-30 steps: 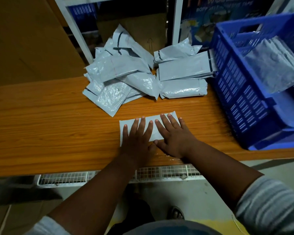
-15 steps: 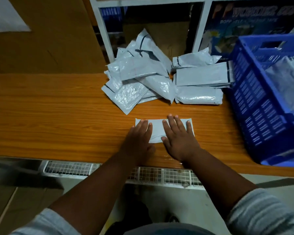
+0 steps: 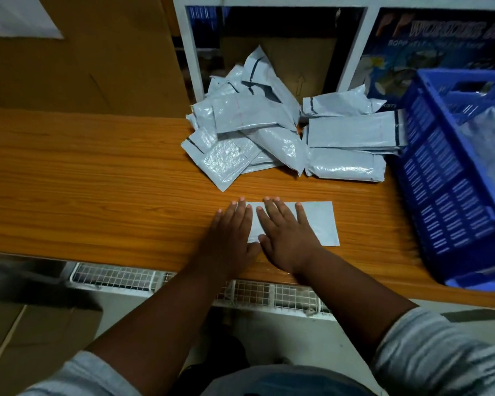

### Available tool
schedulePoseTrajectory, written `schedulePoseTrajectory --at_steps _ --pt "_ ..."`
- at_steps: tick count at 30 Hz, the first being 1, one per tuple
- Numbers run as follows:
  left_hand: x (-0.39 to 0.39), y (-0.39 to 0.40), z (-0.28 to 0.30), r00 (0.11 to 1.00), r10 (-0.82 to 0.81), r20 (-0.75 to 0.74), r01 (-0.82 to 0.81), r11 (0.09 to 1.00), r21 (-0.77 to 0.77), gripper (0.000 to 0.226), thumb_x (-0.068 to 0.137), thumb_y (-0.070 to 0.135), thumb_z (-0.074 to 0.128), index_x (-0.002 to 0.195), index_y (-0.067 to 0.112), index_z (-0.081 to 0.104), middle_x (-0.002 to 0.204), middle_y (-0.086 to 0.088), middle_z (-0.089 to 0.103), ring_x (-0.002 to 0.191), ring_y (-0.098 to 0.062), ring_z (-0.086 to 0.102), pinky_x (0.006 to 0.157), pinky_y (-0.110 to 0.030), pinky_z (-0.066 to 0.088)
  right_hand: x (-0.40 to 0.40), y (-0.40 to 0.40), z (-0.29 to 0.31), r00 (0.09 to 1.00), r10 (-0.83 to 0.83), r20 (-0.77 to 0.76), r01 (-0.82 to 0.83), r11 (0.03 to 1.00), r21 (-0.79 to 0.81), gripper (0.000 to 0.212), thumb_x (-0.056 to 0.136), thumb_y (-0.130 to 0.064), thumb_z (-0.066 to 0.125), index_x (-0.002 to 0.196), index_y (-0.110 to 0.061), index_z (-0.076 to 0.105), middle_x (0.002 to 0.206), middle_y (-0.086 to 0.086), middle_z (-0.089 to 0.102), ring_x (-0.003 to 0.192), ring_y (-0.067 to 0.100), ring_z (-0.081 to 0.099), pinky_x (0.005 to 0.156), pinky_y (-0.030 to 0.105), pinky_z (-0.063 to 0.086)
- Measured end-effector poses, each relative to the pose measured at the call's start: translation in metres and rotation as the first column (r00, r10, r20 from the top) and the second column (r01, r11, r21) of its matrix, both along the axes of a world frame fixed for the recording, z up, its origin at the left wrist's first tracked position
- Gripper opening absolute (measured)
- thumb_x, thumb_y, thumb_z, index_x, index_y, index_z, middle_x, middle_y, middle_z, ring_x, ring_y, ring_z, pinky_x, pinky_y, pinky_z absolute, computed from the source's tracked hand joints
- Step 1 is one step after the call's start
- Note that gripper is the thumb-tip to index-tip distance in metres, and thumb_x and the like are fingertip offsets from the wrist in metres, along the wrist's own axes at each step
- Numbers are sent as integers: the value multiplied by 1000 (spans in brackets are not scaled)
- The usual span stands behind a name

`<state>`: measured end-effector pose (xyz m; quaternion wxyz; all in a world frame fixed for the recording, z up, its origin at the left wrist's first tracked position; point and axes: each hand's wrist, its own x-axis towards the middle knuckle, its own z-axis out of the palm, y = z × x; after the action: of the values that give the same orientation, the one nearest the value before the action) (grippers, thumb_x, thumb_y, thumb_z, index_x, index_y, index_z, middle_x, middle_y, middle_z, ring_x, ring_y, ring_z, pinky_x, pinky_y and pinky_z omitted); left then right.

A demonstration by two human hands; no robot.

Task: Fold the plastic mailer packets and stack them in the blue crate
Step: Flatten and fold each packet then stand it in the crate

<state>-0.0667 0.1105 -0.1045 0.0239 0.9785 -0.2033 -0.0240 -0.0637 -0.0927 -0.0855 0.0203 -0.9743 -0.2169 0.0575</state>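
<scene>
A flat grey mailer packet [image 3: 320, 222] lies on the wooden table [image 3: 97, 178] near its front edge. My left hand [image 3: 230, 235] presses its left end with straight fingers. Beside it, my right hand [image 3: 287, 235] lies flat on the packet's middle, fingers spread. The packet's right end sticks out uncovered. Behind it sits a loose pile of grey mailer packets [image 3: 257, 132]. The blue crate [image 3: 452, 178] stands at the right with grey packets [image 3: 489, 138] inside.
White shelf posts [image 3: 187, 58] and a cardboard box rise behind the pile. A brown cardboard sheet [image 3: 77, 52] leans at the back left. A white wire rack [image 3: 183, 284] runs under the table's front edge.
Both hands have slid left along the packet, baring its right end. The camera has turned left, so everything sits further right in view.
</scene>
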Motion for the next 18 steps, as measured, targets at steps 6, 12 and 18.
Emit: schedulePoseTrajectory --at_steps 6,12,18 --pt "1 -3 8 997 -19 78 28 993 -112 75 103 50 33 165 8 32 176 -17 19 164 -36 14 130 -59 19 11 -5 6 999 -32 -20 35 989 141 71 109 -59 25 166 -18 30 177 12 16 164 32 13 130 60 13" --pt "13 -20 1 993 -98 60 103 990 -94 67 107 44 31 167 13 27 176 -10 21 164 -29 16 129 -56 22 4 -16 -10 985 -163 52 158 983 89 68 112 -54 24 169 -16 25 177 11 21 165 31 12 131 58 13" --pt "20 20 -6 997 -73 29 73 997 4 74 106 52 24 170 13 20 177 -11 19 164 -30 15 130 -58 18 -3 -80 -14 961 -273 -33 275 960 51 71 109 -64 7 171 -31 0 180 3 -1 166 26 -5 131 60 5"
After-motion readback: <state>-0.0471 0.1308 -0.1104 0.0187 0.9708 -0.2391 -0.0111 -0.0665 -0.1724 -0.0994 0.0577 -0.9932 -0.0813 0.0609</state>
